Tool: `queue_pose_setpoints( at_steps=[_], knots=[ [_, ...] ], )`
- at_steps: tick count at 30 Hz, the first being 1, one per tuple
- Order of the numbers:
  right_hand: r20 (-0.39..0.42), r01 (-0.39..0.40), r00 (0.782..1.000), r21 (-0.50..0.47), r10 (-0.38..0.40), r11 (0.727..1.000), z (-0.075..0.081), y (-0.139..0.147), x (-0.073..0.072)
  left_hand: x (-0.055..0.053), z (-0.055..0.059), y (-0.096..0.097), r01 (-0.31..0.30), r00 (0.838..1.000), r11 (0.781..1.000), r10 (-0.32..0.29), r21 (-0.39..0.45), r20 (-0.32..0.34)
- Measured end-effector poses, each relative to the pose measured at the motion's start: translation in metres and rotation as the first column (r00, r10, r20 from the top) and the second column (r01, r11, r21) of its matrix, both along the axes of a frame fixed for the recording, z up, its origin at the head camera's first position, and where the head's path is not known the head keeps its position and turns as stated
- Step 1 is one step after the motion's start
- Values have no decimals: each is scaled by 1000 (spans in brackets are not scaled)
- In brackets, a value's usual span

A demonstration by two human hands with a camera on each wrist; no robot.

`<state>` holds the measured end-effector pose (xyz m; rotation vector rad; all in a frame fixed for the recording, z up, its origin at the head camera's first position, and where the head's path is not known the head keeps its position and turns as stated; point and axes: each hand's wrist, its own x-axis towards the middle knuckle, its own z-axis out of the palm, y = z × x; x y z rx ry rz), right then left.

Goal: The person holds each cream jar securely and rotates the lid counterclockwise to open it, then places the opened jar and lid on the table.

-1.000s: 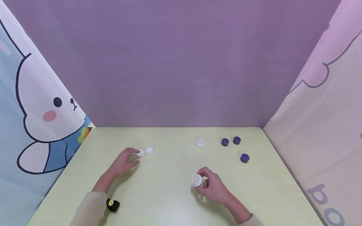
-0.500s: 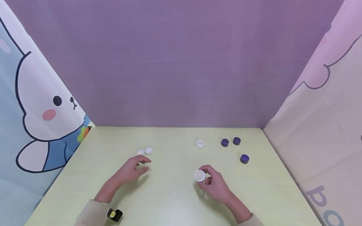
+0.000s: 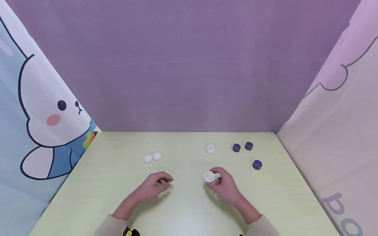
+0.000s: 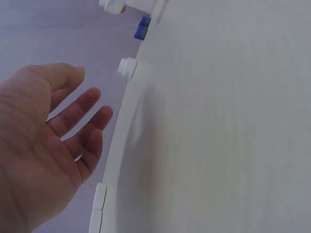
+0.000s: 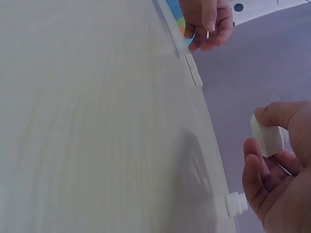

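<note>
In the head view my right hand (image 3: 226,187) holds a small white jar (image 3: 209,177) above the table, its round mouth ring tipped toward me. Thumb and fingers pinch the jar's side, also seen with the jar (image 5: 267,138) in the right wrist view. My left hand (image 3: 154,186) hovers left of it with fingers loosely bent and nothing in them; the left wrist view shows its bare palm (image 4: 43,160). Two flat white discs (image 3: 148,159), like lids, lie side by side behind my left hand. A second white jar (image 3: 210,149) stands farther back.
On the right of the pale table (image 3: 183,213) sit three dark purple caps: a front cap (image 3: 257,165), a back cap (image 3: 236,147) and its neighbour (image 3: 249,146). A purple backdrop (image 3: 189,65) closes the rear, with printed cloths at both sides.
My left hand has drawn away from the white discs, toward me and to the right, leaving both lying on the table. My right hand has lifted the jar slightly farther from me.
</note>
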<state>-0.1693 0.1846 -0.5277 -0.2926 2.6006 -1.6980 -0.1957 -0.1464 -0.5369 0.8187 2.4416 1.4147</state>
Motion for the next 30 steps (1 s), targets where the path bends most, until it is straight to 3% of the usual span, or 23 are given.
queue_pose_setpoints(
  at_steps=[10, 15, 22, 30],
  knots=[
    [29, 86, 996, -13, -86, 996, -8, -1, -17, 21, -2, 11, 37, 999, 999, -37, 3, 20],
    [7, 171, 985, 33, -171, 985, -7, 4, -32, 22, -1, 16, 33, 999, 999, -33, 24, 1],
    [-54, 231, 973, 126, -226, 965, -16, 8, -53, 21, -1, 13, -32, 996, 998, 35, 50, -79],
    [11, 260, 965, 132, -263, 957, -19, 21, -77, 20, 4, 11, -39, 991, 996, 49, 81, -122]
  ],
)
